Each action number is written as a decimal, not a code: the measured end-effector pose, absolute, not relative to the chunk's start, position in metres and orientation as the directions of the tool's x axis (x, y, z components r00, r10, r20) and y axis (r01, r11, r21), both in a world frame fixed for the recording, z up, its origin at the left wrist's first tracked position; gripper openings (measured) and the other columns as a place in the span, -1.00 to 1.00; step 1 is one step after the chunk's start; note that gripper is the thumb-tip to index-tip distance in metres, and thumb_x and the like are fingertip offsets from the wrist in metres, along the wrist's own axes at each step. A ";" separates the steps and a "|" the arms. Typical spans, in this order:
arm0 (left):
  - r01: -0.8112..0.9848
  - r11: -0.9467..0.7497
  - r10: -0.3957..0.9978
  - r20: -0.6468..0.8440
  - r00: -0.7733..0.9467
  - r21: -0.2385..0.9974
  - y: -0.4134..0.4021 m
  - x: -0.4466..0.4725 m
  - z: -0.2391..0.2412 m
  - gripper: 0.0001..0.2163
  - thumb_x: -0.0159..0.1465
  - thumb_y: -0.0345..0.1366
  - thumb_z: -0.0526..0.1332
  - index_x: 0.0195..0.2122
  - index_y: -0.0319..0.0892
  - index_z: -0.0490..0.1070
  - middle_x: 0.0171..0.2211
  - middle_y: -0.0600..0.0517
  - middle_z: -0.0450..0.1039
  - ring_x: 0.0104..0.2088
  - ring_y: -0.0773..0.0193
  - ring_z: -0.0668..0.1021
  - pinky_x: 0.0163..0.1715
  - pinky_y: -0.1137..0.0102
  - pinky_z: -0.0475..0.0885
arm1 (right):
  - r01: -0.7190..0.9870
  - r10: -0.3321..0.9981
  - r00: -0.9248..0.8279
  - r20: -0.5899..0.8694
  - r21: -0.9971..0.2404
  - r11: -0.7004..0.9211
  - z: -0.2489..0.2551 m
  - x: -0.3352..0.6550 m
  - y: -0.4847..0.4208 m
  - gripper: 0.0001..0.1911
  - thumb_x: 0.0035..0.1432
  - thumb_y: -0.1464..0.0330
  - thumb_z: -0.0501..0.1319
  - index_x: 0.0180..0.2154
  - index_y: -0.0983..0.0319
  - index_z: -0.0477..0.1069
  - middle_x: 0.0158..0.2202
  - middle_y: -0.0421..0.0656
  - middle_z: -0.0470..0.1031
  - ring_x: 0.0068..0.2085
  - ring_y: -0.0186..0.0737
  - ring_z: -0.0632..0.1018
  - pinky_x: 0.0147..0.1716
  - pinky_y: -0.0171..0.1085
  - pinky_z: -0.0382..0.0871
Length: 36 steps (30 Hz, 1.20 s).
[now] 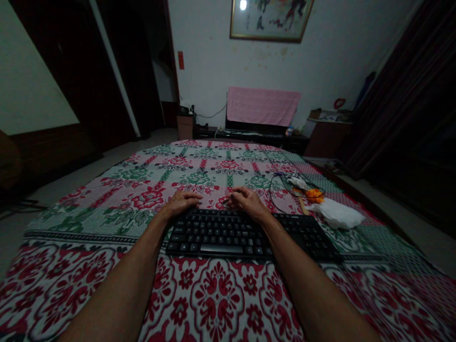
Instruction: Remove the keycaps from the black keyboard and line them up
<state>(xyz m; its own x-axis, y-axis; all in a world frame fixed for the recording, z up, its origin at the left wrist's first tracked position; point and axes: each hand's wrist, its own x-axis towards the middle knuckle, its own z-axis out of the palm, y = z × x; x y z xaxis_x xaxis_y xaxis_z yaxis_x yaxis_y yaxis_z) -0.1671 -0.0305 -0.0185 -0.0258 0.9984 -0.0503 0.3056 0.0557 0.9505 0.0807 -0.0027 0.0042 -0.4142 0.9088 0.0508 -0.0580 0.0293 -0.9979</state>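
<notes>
A black keyboard [213, 235] lies flat on the patterned bedspread, its space bar towards me. My left hand [181, 203] rests at the keyboard's far left corner, fingers stretched to the right and holding nothing. Over the far edge, near the middle, my right hand [245, 203] has thumb and fingers pinched together on a thin dark tool [225, 201]. Only a short tip of that tool shows, so its exact kind is unclear. My right forearm covers part of the keys between the letters and the number pad.
Right of the keyboard lie a crumpled white tissue [340, 213], an orange cloth-like bundle [315, 195] and a loop of black cable [270, 190]. The bedspread [217, 294] spreads under everything. Beyond it stands a low cabinet with a pink cloth [261, 105] above.
</notes>
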 end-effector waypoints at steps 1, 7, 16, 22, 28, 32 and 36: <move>0.285 0.046 0.998 -0.031 -0.057 0.957 -0.030 -0.167 -0.020 -0.66 -0.09 -0.23 0.28 -0.27 -0.23 0.51 -0.52 0.01 0.52 -0.47 0.26 0.52 -0.44 0.43 0.35 | -0.046 0.906 -0.416 0.075 -0.997 0.061 0.002 0.080 -0.002 -0.75 0.00 0.29 0.17 -0.25 0.22 0.25 -0.42 -0.22 0.45 -0.45 -0.36 0.49 -0.42 -0.32 0.39; 0.168 0.063 0.985 -0.034 -0.168 0.984 -0.026 -0.165 -0.025 -0.65 -0.10 -0.25 0.29 -0.25 -0.24 0.49 -0.55 0.00 0.52 -0.47 0.25 0.54 -0.43 0.42 0.39 | 0.112 0.853 -0.456 0.256 -0.934 0.340 -0.013 0.077 0.004 -0.76 -0.02 0.29 0.18 -0.26 0.24 0.31 -0.38 -0.23 0.41 -0.39 -0.36 0.44 -0.34 -0.32 0.34; 0.159 0.074 0.981 -0.043 -0.189 0.985 -0.028 -0.163 -0.023 -0.67 -0.09 -0.27 0.27 -0.25 -0.24 0.48 -0.57 0.01 0.51 -0.50 0.28 0.53 -0.45 0.43 0.39 | 0.175 0.832 -0.490 0.261 -0.905 0.387 -0.021 0.078 0.010 -0.75 0.01 0.30 0.15 -0.23 0.25 0.31 -0.38 -0.21 0.44 -0.39 -0.35 0.45 -0.32 -0.32 0.33; 0.213 0.056 0.986 -0.022 -0.162 0.975 -0.030 -0.159 -0.019 -0.72 -0.08 -0.29 0.25 -0.31 -0.25 0.50 -0.64 0.06 0.46 -0.60 0.34 0.48 -0.53 0.47 0.34 | 0.204 0.842 -0.464 0.275 -0.892 0.404 -0.021 0.076 0.010 -0.76 0.01 0.29 0.15 -0.26 0.26 0.33 -0.42 -0.22 0.44 -0.41 -0.36 0.45 -0.33 -0.32 0.32; 0.157 0.031 0.973 0.007 -0.231 0.987 -0.027 -0.160 -0.020 -0.73 -0.07 -0.28 0.25 -0.32 -0.27 0.48 -0.66 0.06 0.43 -0.64 0.38 0.44 -0.58 0.49 0.32 | 0.201 0.837 -0.487 0.249 -0.901 0.384 -0.016 0.076 0.005 -0.80 0.00 0.32 0.15 -0.29 0.26 0.34 -0.40 -0.20 0.46 -0.38 -0.34 0.47 -0.30 -0.31 0.33; 0.082 0.003 0.963 0.019 -0.268 0.997 -0.025 -0.163 -0.021 -0.69 -0.01 -0.27 0.21 -0.23 -0.27 0.43 -0.61 0.09 0.43 -0.67 0.44 0.40 -0.64 0.52 0.29 | 0.215 0.839 -0.473 0.269 -0.888 0.406 -0.007 0.075 0.002 -0.77 0.00 0.31 0.16 -0.26 0.25 0.35 -0.37 -0.20 0.48 -0.37 -0.32 0.48 -0.32 -0.30 0.34; -0.037 -0.038 0.951 0.025 -0.308 0.999 -0.023 -0.167 -0.022 -0.67 0.00 -0.35 0.19 -0.17 -0.30 0.38 -0.56 0.06 0.44 -0.67 0.47 0.40 -0.70 0.58 0.22 | 0.197 0.811 -0.485 0.327 -0.862 0.466 0.007 0.058 0.001 -0.81 0.01 0.30 0.16 -0.29 0.25 0.36 -0.40 -0.20 0.47 -0.37 -0.32 0.49 -0.30 -0.30 0.35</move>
<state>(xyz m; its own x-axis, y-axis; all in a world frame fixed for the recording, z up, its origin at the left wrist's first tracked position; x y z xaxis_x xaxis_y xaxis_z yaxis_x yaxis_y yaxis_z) -0.1669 -0.0230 -0.0222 -0.3076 0.9512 0.0247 -0.0375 -0.0380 0.9986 0.0578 0.0008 0.0073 -0.4848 0.8110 0.3274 0.1973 0.4661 -0.8624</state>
